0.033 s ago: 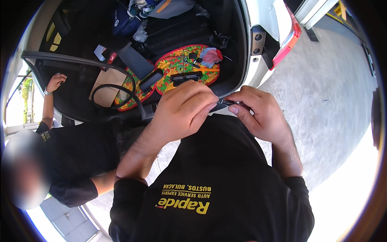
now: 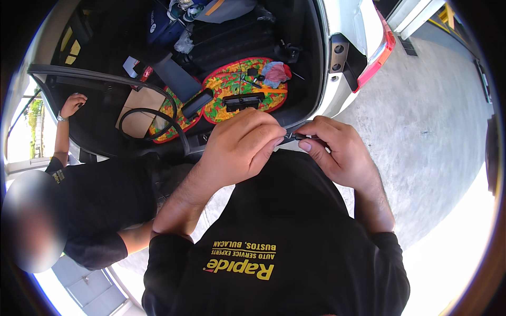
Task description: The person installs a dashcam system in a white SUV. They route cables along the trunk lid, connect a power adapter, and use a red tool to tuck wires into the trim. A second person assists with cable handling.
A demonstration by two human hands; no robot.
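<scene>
In front of my chest, by the car's rear opening, both hands meet at a small dark part (image 2: 298, 136) with a shiny light bit at its left end. My right hand (image 2: 337, 150) pinches its black end between thumb and fingers. My left hand (image 2: 242, 138) is closed at the other end, its thumb against the fingertips. What lies inside the left fingers is hidden, and the part is too small to name. Just beyond my left hand, a black rectangular plastic piece (image 2: 243, 101) lies on a colourful patterned mat (image 2: 216, 113).
Small tools (image 2: 253, 81), a crumpled cloth (image 2: 275, 75) and an orange strip (image 2: 271, 90) lie on the mat. A loose black rubber seal (image 2: 122, 125) loops over cardboard (image 2: 138, 108). The tail light (image 2: 375, 58) is at right. A co-worker (image 2: 105, 205) stands at left, one hand (image 2: 73, 105) raised near the opening.
</scene>
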